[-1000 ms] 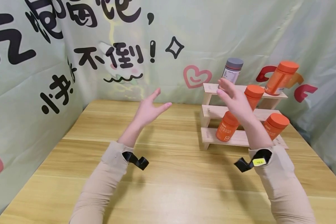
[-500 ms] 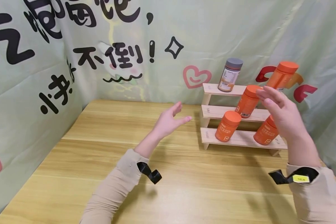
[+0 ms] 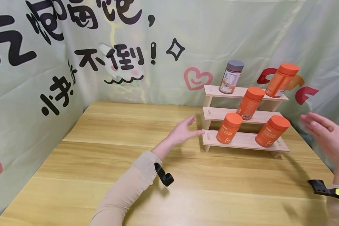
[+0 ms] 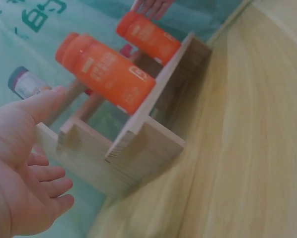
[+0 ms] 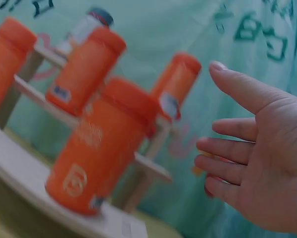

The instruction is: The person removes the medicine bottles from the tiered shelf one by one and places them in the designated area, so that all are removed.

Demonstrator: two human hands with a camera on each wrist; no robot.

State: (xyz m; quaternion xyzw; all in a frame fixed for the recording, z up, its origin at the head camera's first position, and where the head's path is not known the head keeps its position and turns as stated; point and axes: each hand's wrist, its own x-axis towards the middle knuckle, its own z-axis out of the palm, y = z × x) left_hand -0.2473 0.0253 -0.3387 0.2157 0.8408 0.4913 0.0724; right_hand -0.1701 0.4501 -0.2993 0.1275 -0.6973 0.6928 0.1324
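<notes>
A three-tier wooden display stand (image 3: 244,138) bears several jars. On its top step are a grey-lidded jar (image 3: 231,77) at the left and an orange jar (image 3: 282,80) at the right. Another orange jar (image 3: 250,103) sits on the middle step. The bottom step carries a left orange jar (image 3: 229,128) and a right orange jar (image 3: 272,131). Beside the stand's left end is my left hand (image 3: 181,131), thumb and fingers spread, holding nothing; contact cannot be told. My right hand (image 3: 329,139), fingers extended and holding nothing, is apart from the stand's right end.
The stand rests on a wood-grain table (image 3: 124,147) near its back right. A pale green printed curtain (image 3: 158,78) hangs behind and along the left side. Each wrist wears a black camera mount, the left mount (image 3: 164,175) and the right mount (image 3: 320,187).
My left hand has moved right to the stand's left end. My right hand has swung from in front of the jars out past the right end. The jars and stand have stayed put.
</notes>
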